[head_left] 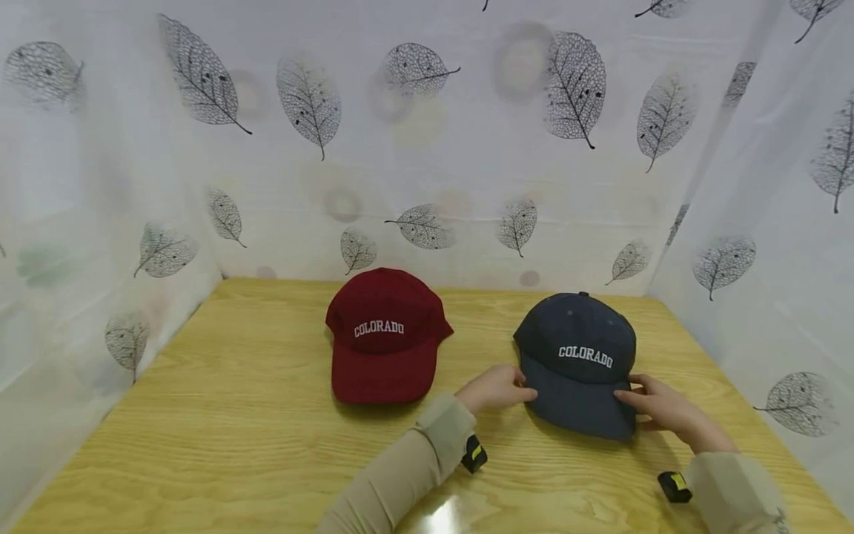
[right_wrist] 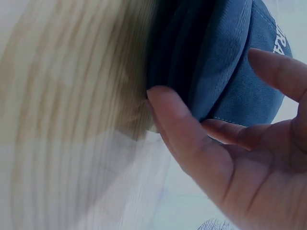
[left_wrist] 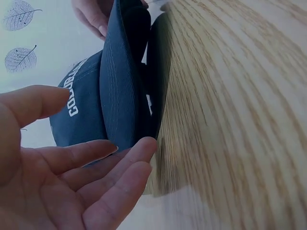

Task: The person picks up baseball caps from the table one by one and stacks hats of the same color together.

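Observation:
A navy baseball cap (head_left: 575, 356) with white COLORADO lettering sits on the right part of the wooden table, its brim facing me. At the brim's left edge is my left hand (head_left: 497, 388); in the left wrist view its extended fingers (left_wrist: 122, 184) reach the brim's side, the thumb held apart. Opposite it, my right hand (head_left: 674, 415) has its fingers (right_wrist: 177, 122) along the brim's right side, with the thumb spread above. A dark red baseball cap (head_left: 383, 371), also lettered COLORADO, stands to the left of the navy one, brim toward me.
The wood-grain table (head_left: 220, 445) meets a pale leaf-print curtain (head_left: 460, 170) at the back, and similar curtain hangs along both sides. Small black devices with yellow marks, a left one (head_left: 474, 454) and a right one (head_left: 675, 487), are at my wrists.

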Action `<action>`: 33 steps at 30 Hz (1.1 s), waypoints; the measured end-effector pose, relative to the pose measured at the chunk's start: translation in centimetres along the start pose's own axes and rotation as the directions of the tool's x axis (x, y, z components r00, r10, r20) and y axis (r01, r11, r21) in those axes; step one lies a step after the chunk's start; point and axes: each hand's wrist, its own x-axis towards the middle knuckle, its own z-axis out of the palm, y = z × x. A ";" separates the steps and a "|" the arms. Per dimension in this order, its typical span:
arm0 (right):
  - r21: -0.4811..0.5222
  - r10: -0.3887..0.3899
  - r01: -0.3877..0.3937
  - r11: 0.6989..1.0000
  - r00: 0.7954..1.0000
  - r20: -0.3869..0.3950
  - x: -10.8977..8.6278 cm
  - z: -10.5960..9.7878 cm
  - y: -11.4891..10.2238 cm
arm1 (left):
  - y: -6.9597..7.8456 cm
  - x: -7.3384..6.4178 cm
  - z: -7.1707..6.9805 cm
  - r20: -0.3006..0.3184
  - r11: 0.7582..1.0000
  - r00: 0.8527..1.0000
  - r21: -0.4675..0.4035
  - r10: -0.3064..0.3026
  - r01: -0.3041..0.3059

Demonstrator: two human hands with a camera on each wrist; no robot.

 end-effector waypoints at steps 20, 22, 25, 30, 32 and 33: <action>0.023 -0.055 0.054 0.998 0.998 0.042 4.5 2.1 -3.7 | -3.0 -0.7 -2.3 -0.098 0.999 0.994 -0.014 -0.051 0.050; 0.015 -0.060 0.060 0.998 0.997 0.040 4.4 2.2 -4.0 | -3.1 -0.7 -2.3 -0.098 0.999 0.994 -0.008 -0.043 0.042; 0.007 -0.058 0.058 0.998 0.998 0.034 4.4 2.3 -4.1 | -3.3 -0.8 -2.3 -0.096 0.999 0.995 -0.009 -0.036 0.035; -0.180 -0.121 0.111 0.977 0.992 -0.047 3.5 3.3 -4.6 | -3.8 -2.1 -2.9 -0.085 1.000 0.996 -0.012 -0.021 0.020; -0.300 -0.202 0.162 0.940 0.974 -0.107 3.0 3.9 -5.0 | -4.1 -3.1 -3.4 -0.092 1.000 0.996 0.006 0.007 -0.007; -0.355 -0.249 0.187 0.916 0.959 -0.138 2.7 4.2 -5.4 | -4.1 -3.6 -3.8 -0.100 1.000 0.995 0.013 0.023 -0.021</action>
